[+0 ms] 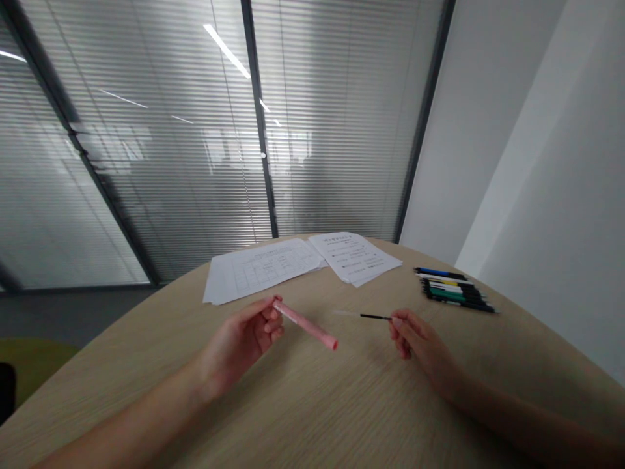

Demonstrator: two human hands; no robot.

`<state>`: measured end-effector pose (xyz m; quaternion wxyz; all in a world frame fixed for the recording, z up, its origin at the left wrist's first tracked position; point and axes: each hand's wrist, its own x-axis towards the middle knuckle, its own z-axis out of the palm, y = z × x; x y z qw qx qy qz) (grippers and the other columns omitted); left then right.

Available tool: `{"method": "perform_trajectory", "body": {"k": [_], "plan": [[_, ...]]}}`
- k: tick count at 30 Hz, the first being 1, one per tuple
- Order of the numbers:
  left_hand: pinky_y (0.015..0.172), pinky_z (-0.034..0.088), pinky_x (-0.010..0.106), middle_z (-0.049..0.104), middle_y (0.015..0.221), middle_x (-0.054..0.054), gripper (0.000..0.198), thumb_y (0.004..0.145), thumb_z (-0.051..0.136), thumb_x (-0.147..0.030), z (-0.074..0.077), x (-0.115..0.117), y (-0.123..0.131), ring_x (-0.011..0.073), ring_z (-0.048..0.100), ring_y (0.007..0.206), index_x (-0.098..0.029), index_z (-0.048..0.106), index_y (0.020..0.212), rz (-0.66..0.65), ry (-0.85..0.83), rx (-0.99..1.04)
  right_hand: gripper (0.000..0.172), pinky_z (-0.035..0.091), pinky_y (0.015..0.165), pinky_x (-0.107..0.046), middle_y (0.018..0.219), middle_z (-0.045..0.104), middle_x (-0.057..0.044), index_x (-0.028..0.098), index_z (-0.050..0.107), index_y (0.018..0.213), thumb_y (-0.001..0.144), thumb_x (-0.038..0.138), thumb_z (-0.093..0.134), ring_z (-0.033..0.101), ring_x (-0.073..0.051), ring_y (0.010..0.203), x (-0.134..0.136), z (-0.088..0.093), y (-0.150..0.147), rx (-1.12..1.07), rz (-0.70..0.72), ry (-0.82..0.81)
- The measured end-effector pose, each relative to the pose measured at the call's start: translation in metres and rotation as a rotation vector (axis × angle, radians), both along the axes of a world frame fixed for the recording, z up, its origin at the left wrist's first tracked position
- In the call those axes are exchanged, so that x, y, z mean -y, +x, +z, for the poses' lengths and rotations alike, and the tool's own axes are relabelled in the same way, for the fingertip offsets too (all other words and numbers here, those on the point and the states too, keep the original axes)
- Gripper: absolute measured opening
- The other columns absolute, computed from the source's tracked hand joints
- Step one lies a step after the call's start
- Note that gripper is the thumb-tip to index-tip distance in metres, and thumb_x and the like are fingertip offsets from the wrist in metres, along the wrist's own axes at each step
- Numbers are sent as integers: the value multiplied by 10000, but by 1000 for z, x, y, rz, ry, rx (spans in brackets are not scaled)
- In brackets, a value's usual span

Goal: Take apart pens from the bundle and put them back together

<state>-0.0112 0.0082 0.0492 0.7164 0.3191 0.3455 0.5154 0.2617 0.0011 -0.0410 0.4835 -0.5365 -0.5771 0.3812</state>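
Observation:
My left hand (254, 332) pinches one end of a pink pen barrel (308, 325) between thumb and fingertips. The barrel slants down to the right, its far end pointing towards my right hand (420, 342). In that hand, closed fingertips grip a thin pen refill (375, 316), partly black and partly clear, by its right end. The refill lies nearly level and points left, apart from the barrel. Both pieces are held above the wooden table (312, 417).
Printed sheets (266, 268) lie at the table's far side, with another printed page (354, 257) overlapping them. Several pens (454, 291) rest in a row at the right. Beyond the table stand a glass partition with blinds (336, 130) and a white wall (551, 195).

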Motion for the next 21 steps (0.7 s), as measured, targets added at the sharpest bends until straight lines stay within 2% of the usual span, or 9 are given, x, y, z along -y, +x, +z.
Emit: {"method": "perform_trajectory", "body": {"k": [4,10,21], "plan": [[487,433,177,489,538,-21,72,697,535,-129,5,4,2,67,461,457,-134,598,662,-21,-39,6,227,333,448,-232,547,455,51,206,456,724,797,413,398,413,-105,453,1,1,0,1,5,-1],[459,401,208,441,474,-32,40,659,568,-162,1,8,2,84,425,429,-144,603,649,-198,-32,92,225,319,434,-231,529,455,49,205,458,721,796,408,399,406,-104,440,1,0,0,5,0,10],[561,440,199,546,540,-23,53,710,557,-90,-6,9,3,84,523,507,-110,594,741,-350,-23,257,233,321,438,-233,536,450,51,205,448,716,795,418,395,405,-102,442,-1,-4,2,6,18,-2]]}}
